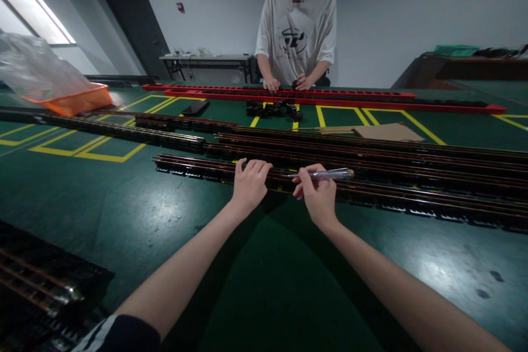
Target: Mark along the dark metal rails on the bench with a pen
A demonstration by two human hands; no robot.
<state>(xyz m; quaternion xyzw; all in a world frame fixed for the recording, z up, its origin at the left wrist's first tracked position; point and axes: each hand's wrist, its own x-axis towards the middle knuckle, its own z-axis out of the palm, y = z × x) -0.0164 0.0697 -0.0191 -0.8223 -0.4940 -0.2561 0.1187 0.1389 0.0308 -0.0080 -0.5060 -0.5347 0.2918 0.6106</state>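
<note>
Long black rail assemblies with copper-coloured strips lie across the green table. My left hand rests on the nearest rail assembly, its fingers curled over the far edge. In my right hand is a screwdriver with a clear handle, held between thumb and fingers. Its thin tip points left, over the same rail, a short way from my left hand. Whether the tip touches the rail I cannot tell.
Across the table a person has both hands at red rails. Small black parts, a phone and cardboard lie between. An orange basket stands left; more rails lie near left.
</note>
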